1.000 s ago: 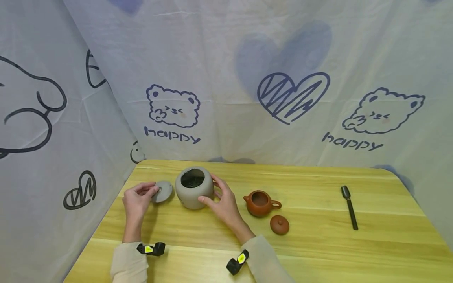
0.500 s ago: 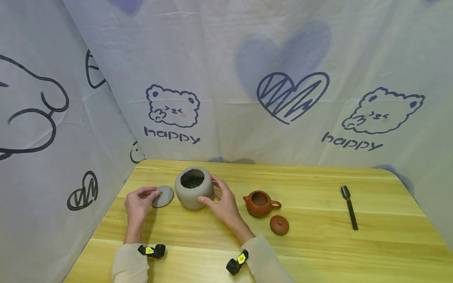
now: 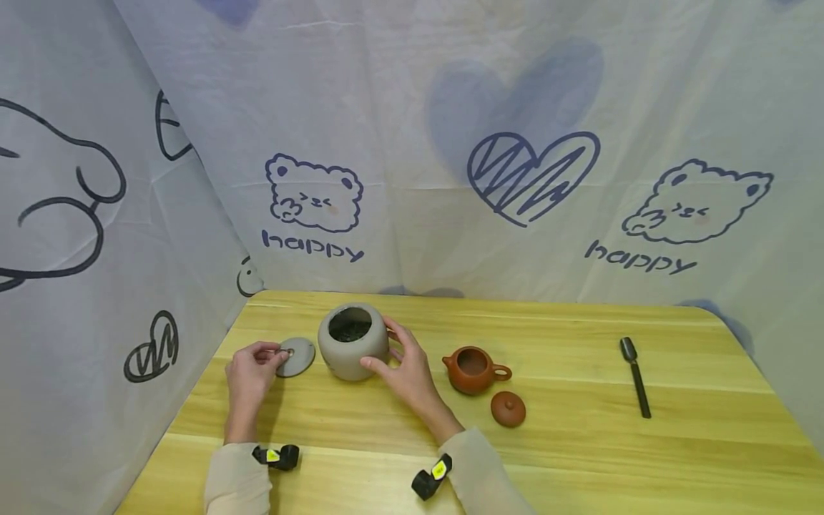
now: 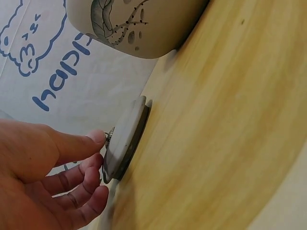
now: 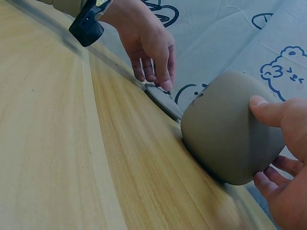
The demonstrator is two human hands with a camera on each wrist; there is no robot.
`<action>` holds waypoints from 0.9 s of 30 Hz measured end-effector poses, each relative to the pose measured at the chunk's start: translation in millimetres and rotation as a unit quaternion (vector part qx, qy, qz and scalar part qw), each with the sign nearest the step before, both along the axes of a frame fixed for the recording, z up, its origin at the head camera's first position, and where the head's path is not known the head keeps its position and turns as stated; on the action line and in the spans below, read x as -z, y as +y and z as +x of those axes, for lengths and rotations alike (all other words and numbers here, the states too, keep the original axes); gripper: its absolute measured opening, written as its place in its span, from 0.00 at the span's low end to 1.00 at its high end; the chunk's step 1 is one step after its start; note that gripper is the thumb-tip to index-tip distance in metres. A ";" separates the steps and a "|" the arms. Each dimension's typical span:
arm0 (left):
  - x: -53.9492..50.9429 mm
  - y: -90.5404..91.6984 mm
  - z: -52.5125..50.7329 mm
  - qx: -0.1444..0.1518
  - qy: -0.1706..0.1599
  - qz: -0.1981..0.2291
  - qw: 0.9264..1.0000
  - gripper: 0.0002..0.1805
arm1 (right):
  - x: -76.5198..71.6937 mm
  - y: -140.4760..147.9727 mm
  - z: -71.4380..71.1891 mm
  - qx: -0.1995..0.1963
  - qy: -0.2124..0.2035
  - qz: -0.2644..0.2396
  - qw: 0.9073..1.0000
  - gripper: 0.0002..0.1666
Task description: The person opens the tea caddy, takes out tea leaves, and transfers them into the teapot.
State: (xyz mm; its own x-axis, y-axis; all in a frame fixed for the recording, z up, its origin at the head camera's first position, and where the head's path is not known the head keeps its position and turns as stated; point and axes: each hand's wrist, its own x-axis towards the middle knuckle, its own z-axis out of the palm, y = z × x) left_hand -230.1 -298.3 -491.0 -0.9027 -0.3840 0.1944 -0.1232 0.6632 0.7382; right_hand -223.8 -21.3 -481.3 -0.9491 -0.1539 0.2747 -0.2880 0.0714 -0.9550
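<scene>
A squat, rounded jar [image 3: 350, 356] of matte grey stands far left on the wood-grained table [image 3: 347, 436], its wall painted with leaf and branch, dark contents [image 3: 350, 331] inside. The right hand [image 3: 410, 372] grips its right side; leftward, the left hand [image 3: 249, 372] pinches the little knob [image 4: 110, 137] of a flat disc lid [image 3: 298, 363].

From my end I can read "happy" twice on the backdrop cloth [image 3: 412, 236], once beneath each bear drawing [image 3: 315, 194]. Through the left wrist view I get only "happ", the jar [image 4: 136, 28] covering the rest. Yellow labels [image 3: 440, 470] on the wrist devices [image 3: 424, 485] stay too small for me.
</scene>
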 end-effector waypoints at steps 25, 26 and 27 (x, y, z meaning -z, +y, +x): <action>-10.2 12.4 -2.9 0.068 0.023 0.040 0.997 0.15 | -17.7 6.3 9.6 -0.001 -0.007 -0.010 1.000 0.38; -11.0 13.5 -2.9 0.074 0.024 0.050 0.996 0.15 | -22.3 7.6 12.1 0.000 -0.010 -0.011 1.000 0.37; -11.4 14.4 -2.8 0.081 0.023 0.061 0.995 0.16 | -25.7 8.8 14.0 0.003 -0.013 -0.011 1.000 0.36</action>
State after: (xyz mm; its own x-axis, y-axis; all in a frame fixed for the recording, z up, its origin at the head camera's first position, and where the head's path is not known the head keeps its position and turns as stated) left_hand -232.9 -283.9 -479.6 -0.9462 -0.2569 0.1967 0.0135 0.5760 0.8173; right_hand -209.8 -12.5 -455.6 -0.9566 -0.1428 0.2541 -0.2635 0.0514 -0.9633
